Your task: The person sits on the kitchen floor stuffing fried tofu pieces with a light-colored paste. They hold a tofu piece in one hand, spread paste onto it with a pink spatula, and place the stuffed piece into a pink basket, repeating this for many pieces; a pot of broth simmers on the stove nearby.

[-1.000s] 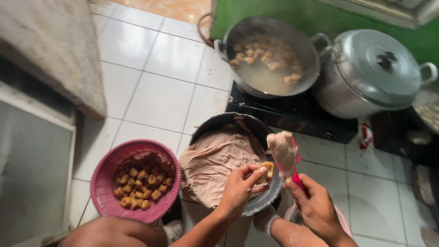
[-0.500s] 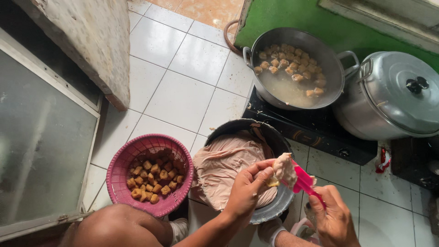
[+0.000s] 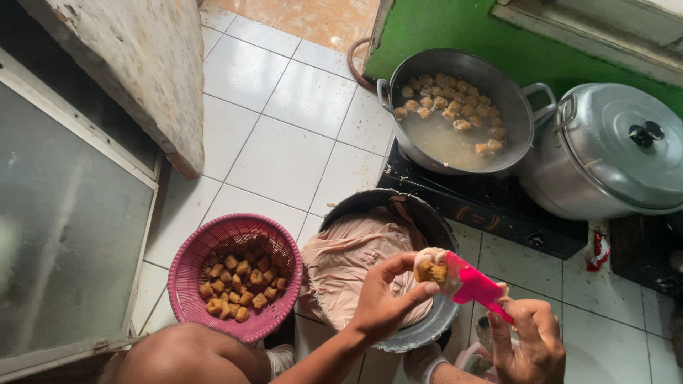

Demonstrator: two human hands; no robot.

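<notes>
The left hand [image 3: 384, 302] pinches a small fried tofu piece [image 3: 430, 269] between thumb and fingertips, holding it up over the near rim of a dark bowl. The piece is golden-brown and coated in pale paste. The right hand [image 3: 526, 345] is closed around the handle of a pink spatula [image 3: 475, 286], whose flat blade presses against the side of the tofu piece; how far the blade reaches into it is hard to tell from this angle.

Directly beneath both hands stands the dark bowl [image 3: 427, 217], filled with a smooth pinkish-beige paste [image 3: 356, 259] that shows folds and ridges on its surface. Just to the left of the bowl, touching or nearly touching it, a pink plastic basket [image 3: 206, 249] holds a heap of brown fried tofu cubes [image 3: 238, 288]. The person's bare knee [image 3: 185, 355] shows at the bottom edge below the basket.

Beyond the bowl, a black stove [image 3: 498, 206] sits on the white tiled floor [image 3: 284, 142]. On it rests a wide metal pan [image 3: 434, 71] of cloudy broth with many stuffed pieces floating in it. Beside the pan, to its right, stands a large aluminium pot with its lid [image 3: 626, 142] on.
</notes>
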